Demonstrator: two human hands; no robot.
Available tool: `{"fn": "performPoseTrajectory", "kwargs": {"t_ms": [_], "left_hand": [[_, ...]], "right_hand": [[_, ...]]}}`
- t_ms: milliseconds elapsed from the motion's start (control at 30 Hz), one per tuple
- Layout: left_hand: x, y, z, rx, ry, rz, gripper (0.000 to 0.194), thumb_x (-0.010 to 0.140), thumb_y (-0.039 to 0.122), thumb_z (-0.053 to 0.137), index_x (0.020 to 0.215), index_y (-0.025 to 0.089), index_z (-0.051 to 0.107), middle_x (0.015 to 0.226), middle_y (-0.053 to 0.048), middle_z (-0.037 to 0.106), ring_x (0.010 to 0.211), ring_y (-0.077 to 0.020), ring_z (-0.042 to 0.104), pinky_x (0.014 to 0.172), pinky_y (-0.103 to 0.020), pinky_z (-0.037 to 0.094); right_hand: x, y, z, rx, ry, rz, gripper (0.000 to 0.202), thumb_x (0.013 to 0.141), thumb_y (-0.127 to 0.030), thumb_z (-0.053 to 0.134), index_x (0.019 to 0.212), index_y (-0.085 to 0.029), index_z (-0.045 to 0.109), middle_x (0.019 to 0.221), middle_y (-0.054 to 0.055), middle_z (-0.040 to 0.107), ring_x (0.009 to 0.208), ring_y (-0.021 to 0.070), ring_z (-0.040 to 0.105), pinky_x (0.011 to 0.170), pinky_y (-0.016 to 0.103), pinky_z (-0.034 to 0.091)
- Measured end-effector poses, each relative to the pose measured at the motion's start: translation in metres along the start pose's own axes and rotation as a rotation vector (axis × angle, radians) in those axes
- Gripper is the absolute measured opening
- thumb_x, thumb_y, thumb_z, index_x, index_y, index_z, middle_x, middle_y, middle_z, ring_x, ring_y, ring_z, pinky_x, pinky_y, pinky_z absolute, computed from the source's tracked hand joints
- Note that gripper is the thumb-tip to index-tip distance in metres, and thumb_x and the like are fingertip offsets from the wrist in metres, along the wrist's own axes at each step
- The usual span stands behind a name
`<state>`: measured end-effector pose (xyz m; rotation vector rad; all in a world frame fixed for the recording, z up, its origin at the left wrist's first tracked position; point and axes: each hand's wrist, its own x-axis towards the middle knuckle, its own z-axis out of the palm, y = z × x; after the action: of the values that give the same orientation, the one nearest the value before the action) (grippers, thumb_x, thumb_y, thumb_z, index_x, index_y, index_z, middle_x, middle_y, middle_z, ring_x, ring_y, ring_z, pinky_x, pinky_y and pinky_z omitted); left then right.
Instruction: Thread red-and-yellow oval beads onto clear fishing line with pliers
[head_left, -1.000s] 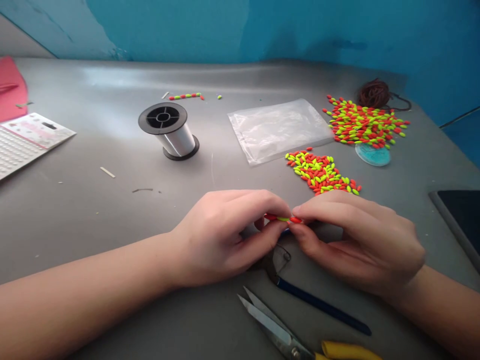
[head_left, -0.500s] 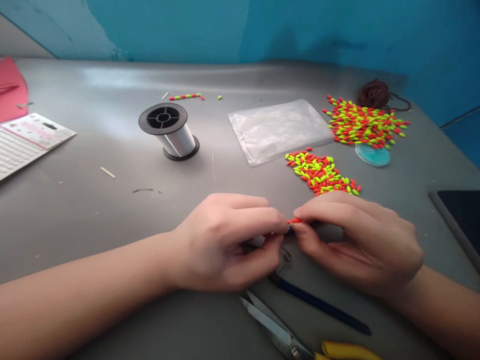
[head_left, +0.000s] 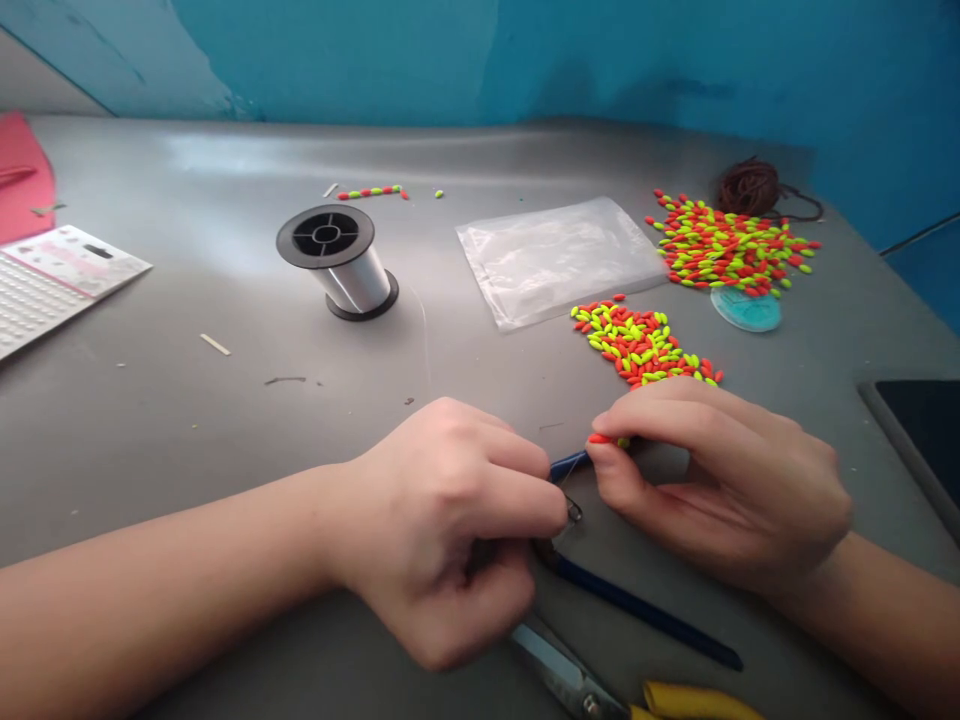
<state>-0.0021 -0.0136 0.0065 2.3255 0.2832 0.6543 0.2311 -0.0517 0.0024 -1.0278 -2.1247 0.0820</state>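
Observation:
Between the thumb and forefinger of my right hand (head_left: 712, 480) is a red bead (head_left: 599, 438); a yellow-green bead shows just behind it. My left hand (head_left: 457, 530) is closed, fingers curled, and what it holds, if anything, is hidden. A thin line runs between the two hands, near a small metal loop (head_left: 574, 510). Beneath them lies a blue-handled tool (head_left: 652, 612), partly covered by my left hand. Scissors with yellow handles (head_left: 694, 700) lie at the bottom edge. Beyond my right hand is a pile of red and yellow-green beads (head_left: 637, 345).
A spool of clear line (head_left: 356, 280) stands at centre left. Behind lie a plastic bag (head_left: 562, 260), a larger bead pile (head_left: 727, 250), a turquoise disc (head_left: 746, 309) and brown cord (head_left: 748, 187). A white card (head_left: 75, 265) is left, a dark flat object (head_left: 922, 430) right.
My left hand has moved down and slightly left, away from my right hand, and its fingers have curled in. The gap between the hands is wider, showing more of the blue tool.

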Motion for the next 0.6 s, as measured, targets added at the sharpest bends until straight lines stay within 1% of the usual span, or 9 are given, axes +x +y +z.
{"fn": "performPoseTrajectory", "kwargs": {"t_ms": [133, 333, 500, 600], "left_hand": [[0.0000, 0.0001, 0.0002, -0.040, -0.023, -0.008, 0.032, 0.060, 0.008, 0.049, 0.068, 0.025, 0.022, 0.058, 0.002, 0.043, 0.049, -0.0143, 0.033, 0.049, -0.037, 0.032], [0.0007, 0.0006, 0.0000, -0.047, -0.030, -0.009, 0.035, 0.059, 0.008, 0.048, 0.071, 0.025, 0.019, 0.058, 0.003, 0.042, 0.049, -0.0142, 0.034, 0.049, -0.037, 0.032], [0.0009, 0.0009, 0.0011, -0.034, -0.022, -0.005, 0.027, 0.060, 0.008, 0.049, 0.066, 0.025, 0.029, 0.058, 0.002, 0.044, 0.047, -0.0143, 0.036, 0.048, -0.037, 0.031], [0.0011, 0.0007, 0.0022, -0.010, -0.002, -0.011, 0.021, 0.066, 0.006, 0.051, 0.068, 0.025, 0.042, 0.060, 0.002, 0.047, 0.050, -0.0142, 0.037, 0.049, -0.036, 0.031]], "right_hand": [[0.0008, 0.0005, 0.0005, -0.005, -0.006, 0.005, 0.021, 0.090, -0.008, 0.072, 0.096, -0.027, 0.068, 0.078, -0.002, 0.078, 0.064, 0.0152, 0.073, 0.062, 0.026, 0.060], [0.0017, 0.0006, 0.0009, -0.012, 0.014, 0.010, 0.020, 0.089, -0.008, 0.073, 0.096, -0.026, 0.068, 0.078, -0.002, 0.077, 0.063, 0.0147, 0.072, 0.061, 0.025, 0.059], [-0.0002, -0.0007, 0.0005, -0.022, 0.003, 0.031, 0.020, 0.087, -0.008, 0.074, 0.093, -0.026, 0.068, 0.078, -0.002, 0.077, 0.064, 0.0154, 0.073, 0.062, 0.026, 0.060], [-0.0005, -0.0015, 0.0015, -0.024, 0.021, 0.065, 0.022, 0.086, -0.006, 0.073, 0.091, -0.027, 0.066, 0.077, -0.003, 0.076, 0.064, 0.0155, 0.072, 0.063, 0.026, 0.060]]}}
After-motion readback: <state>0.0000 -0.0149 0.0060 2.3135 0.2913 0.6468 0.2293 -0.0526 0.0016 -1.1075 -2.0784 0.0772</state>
